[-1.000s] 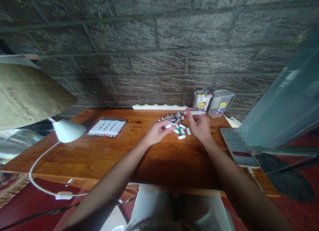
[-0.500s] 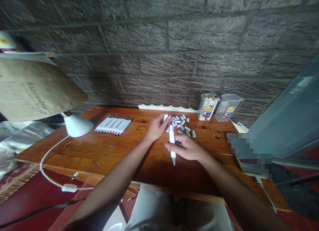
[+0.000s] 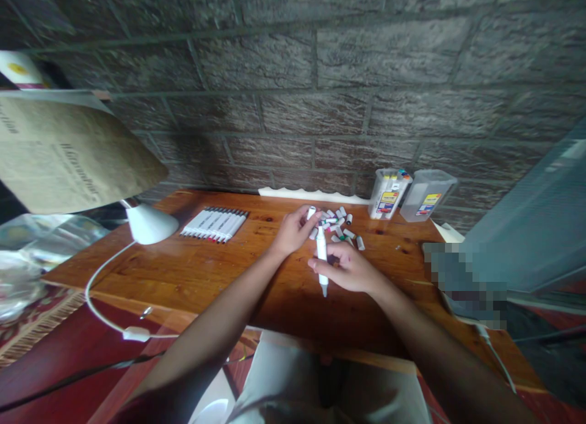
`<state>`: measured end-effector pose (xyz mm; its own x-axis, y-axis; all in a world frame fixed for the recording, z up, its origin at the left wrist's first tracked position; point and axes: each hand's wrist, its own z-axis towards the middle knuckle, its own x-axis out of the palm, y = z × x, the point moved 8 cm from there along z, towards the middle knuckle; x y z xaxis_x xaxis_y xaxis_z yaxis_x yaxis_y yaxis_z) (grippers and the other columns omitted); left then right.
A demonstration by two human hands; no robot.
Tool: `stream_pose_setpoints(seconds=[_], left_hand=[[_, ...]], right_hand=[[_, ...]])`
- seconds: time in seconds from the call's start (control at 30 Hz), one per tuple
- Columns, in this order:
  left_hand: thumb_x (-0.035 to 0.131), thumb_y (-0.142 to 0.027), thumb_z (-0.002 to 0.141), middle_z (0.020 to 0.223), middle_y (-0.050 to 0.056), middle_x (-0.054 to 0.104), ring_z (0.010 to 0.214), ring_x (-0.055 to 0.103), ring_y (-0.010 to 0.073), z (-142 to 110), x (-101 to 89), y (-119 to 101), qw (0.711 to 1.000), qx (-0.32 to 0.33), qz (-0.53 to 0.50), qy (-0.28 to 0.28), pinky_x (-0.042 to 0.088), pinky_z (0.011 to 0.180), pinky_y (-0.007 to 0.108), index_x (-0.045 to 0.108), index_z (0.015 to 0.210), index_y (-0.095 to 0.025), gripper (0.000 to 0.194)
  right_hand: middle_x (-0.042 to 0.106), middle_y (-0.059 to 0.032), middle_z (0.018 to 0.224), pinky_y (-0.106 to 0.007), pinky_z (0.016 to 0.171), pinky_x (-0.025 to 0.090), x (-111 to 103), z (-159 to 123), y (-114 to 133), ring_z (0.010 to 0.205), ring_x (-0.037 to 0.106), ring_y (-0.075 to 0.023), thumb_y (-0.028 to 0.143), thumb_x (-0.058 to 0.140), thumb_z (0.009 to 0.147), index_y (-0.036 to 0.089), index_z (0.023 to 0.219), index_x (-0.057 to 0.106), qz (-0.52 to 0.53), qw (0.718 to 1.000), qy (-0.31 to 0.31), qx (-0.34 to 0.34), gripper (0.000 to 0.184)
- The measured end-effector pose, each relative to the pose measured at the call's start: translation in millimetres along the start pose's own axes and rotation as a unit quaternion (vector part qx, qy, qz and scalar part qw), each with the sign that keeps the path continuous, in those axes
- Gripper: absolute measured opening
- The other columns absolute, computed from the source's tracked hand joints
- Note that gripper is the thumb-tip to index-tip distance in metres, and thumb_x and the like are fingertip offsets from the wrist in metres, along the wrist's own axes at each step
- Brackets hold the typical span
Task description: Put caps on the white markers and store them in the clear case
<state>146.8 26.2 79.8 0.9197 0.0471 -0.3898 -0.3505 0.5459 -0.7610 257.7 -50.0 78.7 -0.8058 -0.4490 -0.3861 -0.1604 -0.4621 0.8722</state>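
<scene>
My right hand (image 3: 345, 265) is closed around an uncapped white marker (image 3: 321, 253), its grey tip pointing down toward me. Just up and to the left, my left hand (image 3: 295, 230) pinches a white marker cap (image 3: 312, 211) between thumb and fingers. The cap and the marker are apart. Behind both hands lies a loose pile of marker caps (image 3: 341, 221), white with coloured ends, partly hidden by my fingers. A row of white markers (image 3: 215, 224) lies side by side on the wooden desk (image 3: 220, 277), left of my left hand.
At the back right stand a clear case with markers (image 3: 388, 195) and another clear case (image 3: 428, 196). A lamp (image 3: 151, 222) with a paper shade occupies the left side. A blurred-out dark object (image 3: 462, 283) lies at the right edge. A brick wall (image 3: 293, 119) rises behind.
The whole view has shifted slightly, moving the scene a little right and up. Both hands keep their grips, with the marker and cap still apart.
</scene>
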Motion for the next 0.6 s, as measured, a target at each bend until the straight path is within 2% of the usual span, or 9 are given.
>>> stream_pose_setpoints(seconds=[0.07, 0.13, 0.2, 0.27, 0.37, 0.47, 0.6], left_hand=[[0.053, -0.049, 0.091, 0.078, 0.003, 0.068, 0.069, 0.061, 0.0135, -0.1, 0.0, -0.6, 1.0, 0.004, 0.005, 0.0, 0.047, 0.065, 0.023, 0.065, 0.102, -0.014, 0.038], [0.053, -0.048, 0.091, 0.079, 0.002, 0.068, 0.068, 0.059, 0.0128, -0.2, 0.4, -1.6, 0.999, 0.011, 0.03, 0.006, 0.046, 0.065, 0.022, 0.066, 0.1, -0.014, 0.037], [0.053, -0.047, 0.091, 0.077, 0.002, 0.067, 0.066, 0.057, 0.0121, -0.6, 2.6, -3.0, 0.997, 0.023, 0.063, 0.023, 0.044, 0.063, 0.022, 0.067, 0.094, -0.014, 0.035], [0.054, -0.046, 0.09, 0.073, 0.001, 0.066, 0.064, 0.054, 0.0118, -1.2, 6.5, -3.9, 0.995, 0.033, 0.081, 0.047, 0.042, 0.062, 0.022, 0.067, 0.089, -0.014, 0.034], [0.055, -0.043, 0.09, 0.076, 0.002, 0.067, 0.067, 0.055, 0.0124, -2.2, 11.3, -4.7, 0.993, 0.04, 0.08, 0.072, 0.042, 0.065, 0.022, 0.068, 0.089, -0.014, 0.033], [0.055, -0.042, 0.09, 0.08, 0.002, 0.068, 0.07, 0.056, 0.013, -3.2, 14.4, -6.4, 0.993, 0.046, 0.075, 0.084, 0.042, 0.067, 0.022, 0.069, 0.091, -0.014, 0.031], [0.057, -0.041, 0.09, 0.079, 0.002, 0.068, 0.069, 0.056, 0.0125, -5.0, 15.9, -11.7, 0.993, 0.059, 0.057, 0.086, 0.042, 0.066, 0.021, 0.07, 0.089, -0.015, 0.029]], right_hand=[[0.059, 0.0006, 0.056, -0.022, 0.049, 0.039, -1.6, 0.7, -1.5, 0.052, 0.051, -0.0112, 0.045, 0.061, 0.086, 0.017, 0.063, 0.061, 0.004, 1.0, -0.004, 0.001, 0.036], [0.061, 0.0003, 0.059, -0.023, 0.051, 0.04, -9.7, 2.7, -3.5, 0.055, 0.053, -0.0119, 0.047, 0.061, 0.086, 0.018, 0.066, 0.062, 0.01, 0.999, -0.04, -0.001, 0.035], [0.065, -0.0009, 0.068, -0.024, 0.055, 0.044, -26.6, 4.2, -4.5, 0.06, 0.057, -0.0131, 0.049, 0.062, 0.085, 0.018, 0.074, 0.064, 0.024, 0.992, -0.123, -0.012, 0.033], [0.068, -0.0022, 0.077, -0.025, 0.059, 0.047, -48.6, 2.3, -6.2, 0.066, 0.06, -0.0141, 0.051, 0.063, 0.083, 0.019, 0.085, 0.065, 0.05, 0.971, -0.233, -0.022, 0.032], [0.067, -0.0022, 0.073, -0.026, 0.056, 0.047, -75.8, -4.1, -12.9, 0.063, 0.061, -0.0147, 0.054, 0.064, 0.081, 0.019, 0.089, 0.064, 0.071, 0.931, -0.357, -0.007, 0.036], [0.064, -0.0013, 0.063, -0.025, 0.052, 0.046, -90.3, -7.3, -19.1, 0.056, 0.057, -0.0138, 0.057, 0.064, 0.08, 0.018, 0.079, 0.063, 0.049, 0.916, -0.397, 0.017, 0.039], [0.065, -0.0018, 0.063, -0.025, 0.051, 0.046, -94.9, -7.1, -24.8, 0.056, 0.058, -0.0138, 0.058, 0.065, 0.079, 0.017, 0.078, 0.065, 0.048, 0.917, -0.395, 0.021, 0.041]])
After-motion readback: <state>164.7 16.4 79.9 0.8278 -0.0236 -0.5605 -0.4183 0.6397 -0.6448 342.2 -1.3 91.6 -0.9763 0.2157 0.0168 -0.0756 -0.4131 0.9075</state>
